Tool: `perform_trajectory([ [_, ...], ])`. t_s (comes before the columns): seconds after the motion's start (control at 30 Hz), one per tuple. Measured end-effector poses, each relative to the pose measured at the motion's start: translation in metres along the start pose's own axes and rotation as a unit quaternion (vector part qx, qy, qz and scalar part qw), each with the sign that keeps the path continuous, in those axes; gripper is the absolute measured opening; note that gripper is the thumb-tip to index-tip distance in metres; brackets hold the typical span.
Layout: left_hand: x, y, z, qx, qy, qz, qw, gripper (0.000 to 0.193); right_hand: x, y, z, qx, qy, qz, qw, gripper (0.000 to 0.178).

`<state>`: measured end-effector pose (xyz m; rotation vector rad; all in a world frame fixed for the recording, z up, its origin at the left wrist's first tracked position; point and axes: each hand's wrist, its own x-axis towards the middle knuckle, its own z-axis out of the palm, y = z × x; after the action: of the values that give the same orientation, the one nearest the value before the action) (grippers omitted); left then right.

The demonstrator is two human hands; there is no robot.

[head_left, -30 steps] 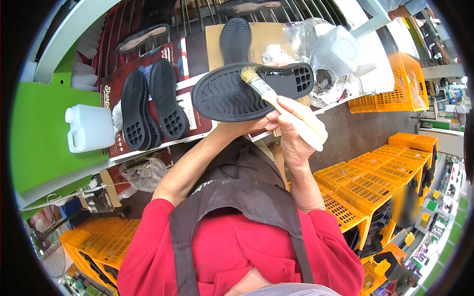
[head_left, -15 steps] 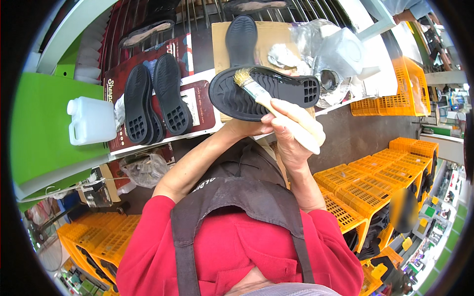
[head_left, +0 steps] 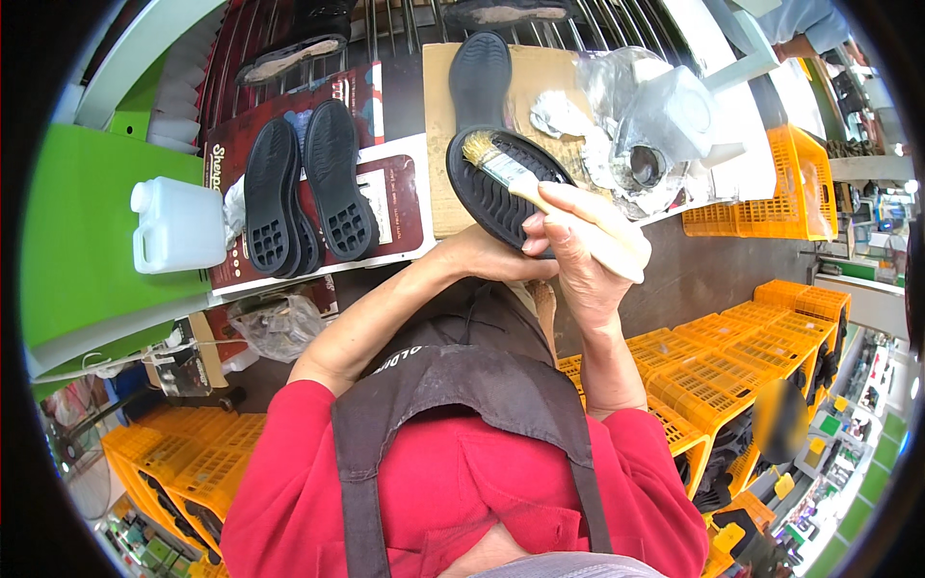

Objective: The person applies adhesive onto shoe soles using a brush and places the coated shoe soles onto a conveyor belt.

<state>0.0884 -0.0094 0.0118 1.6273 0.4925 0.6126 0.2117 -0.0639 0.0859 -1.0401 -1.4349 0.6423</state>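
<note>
Over the near edge of the bench, my left hand (head_left: 489,256) grips a black shoe sole (head_left: 493,200) from below, its fingers mostly hidden beneath it. The sole is tilted, with its ridged inner face up and its rim raised. In my right hand (head_left: 586,252) is a paintbrush (head_left: 509,171) with a pale handle and yellowish bristles. The bristles rest at the toe-end rim of the sole. Behind it, another black sole (head_left: 481,75) lies on a brown cardboard sheet (head_left: 438,125). More black soles (head_left: 337,178) lie to the left, some of them stacked.
A translucent white jug (head_left: 183,229) stands at the left. On the right, a clear plastic container (head_left: 674,111) sits by crumpled white material (head_left: 559,114). Shoe parts (head_left: 294,60) lie on the metal rods behind. Yellow crates (head_left: 718,371) line the floor to the right.
The held sole has turned and tilted, its heel end swinging down behind my right hand. The bristles have gone from the middle of its toe area to the toe's edge.
</note>
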Motion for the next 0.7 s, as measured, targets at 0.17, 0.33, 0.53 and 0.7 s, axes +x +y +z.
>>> perform_trajectory([
  [0.17, 0.000, 0.004, -0.005, 0.024, -0.084, -0.066, 0.994, 0.030, 0.007, 0.003, -0.006, 0.039, 0.002, 0.047, 0.998, 0.018],
  [0.33, -0.005, 0.005, -0.010, -0.009, -0.136, -0.044, 0.990, 0.022, 0.015, 0.011, -0.015, 0.039, -0.021, 0.057, 0.997, 0.017],
  [0.53, -0.009, -0.007, -0.023, -0.034, -0.206, -0.032, 0.977, 0.033, 0.028, 0.024, -0.027, 0.065, -0.040, 0.044, 0.996, 0.017],
  [0.7, -0.013, -0.016, -0.034, -0.066, -0.268, -0.081, 0.958, 0.041, 0.038, 0.037, -0.033, 0.086, -0.061, 0.057, 0.993, 0.023],
])
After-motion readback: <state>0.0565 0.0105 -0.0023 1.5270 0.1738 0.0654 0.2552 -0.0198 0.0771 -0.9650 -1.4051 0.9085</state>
